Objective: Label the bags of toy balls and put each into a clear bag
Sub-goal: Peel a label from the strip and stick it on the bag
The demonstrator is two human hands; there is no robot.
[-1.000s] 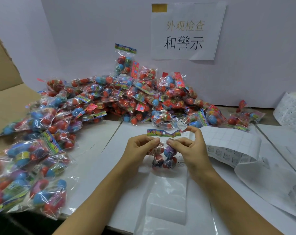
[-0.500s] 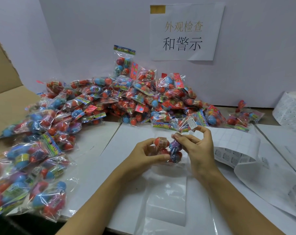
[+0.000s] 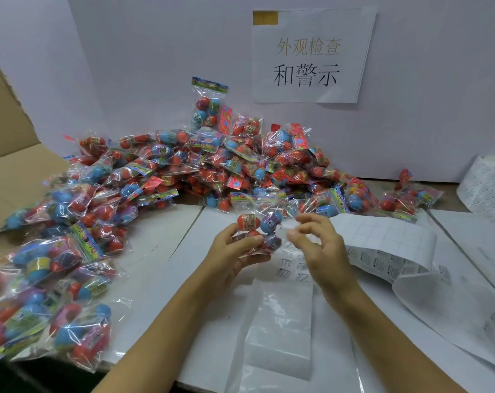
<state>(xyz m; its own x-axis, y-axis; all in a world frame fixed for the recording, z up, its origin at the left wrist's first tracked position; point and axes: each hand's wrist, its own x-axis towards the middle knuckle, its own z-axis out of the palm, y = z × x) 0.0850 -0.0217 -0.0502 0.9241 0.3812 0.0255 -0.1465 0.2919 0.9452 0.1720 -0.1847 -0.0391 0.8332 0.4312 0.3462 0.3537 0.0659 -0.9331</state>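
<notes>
A: Starting at the left, what is lying there?

B: A cardboard flap [image 3: 11, 154], then a big heap of ball bags [image 3: 201, 171] spreading across the counter [image 3: 161, 259] to the wall. Nearly all of them are sitting loose, and I am not seeing any inside an outer clear bag, so I am judging the job to be at an early stage, with most still waiting.

A: And in the middle?

B: The left hand [image 3: 235, 251] is holding one ball bag [image 3: 259, 226] up above the counter, its fingers [image 3: 252, 239] curling round the lower half, with a red ball and a blue ball showing on top. Whether it is carrying a label yet, I am unable to tell.

A: The right hand?

B: The right hand [image 3: 317, 245] is hovering just beside that bag, apart from it, fingers loosely bent and blurred. Something pale may be sitting at the tips, but I cannot tell if they are pinching it.

A: What is waiting below?

B: A clear bag [image 3: 280, 333] is lying flat near the front edge, under both hands, with nothing in it. Rightward, a label sheet [image 3: 382, 242] is curling over, and a label roll [image 3: 487, 185] is standing at the far right
</notes>
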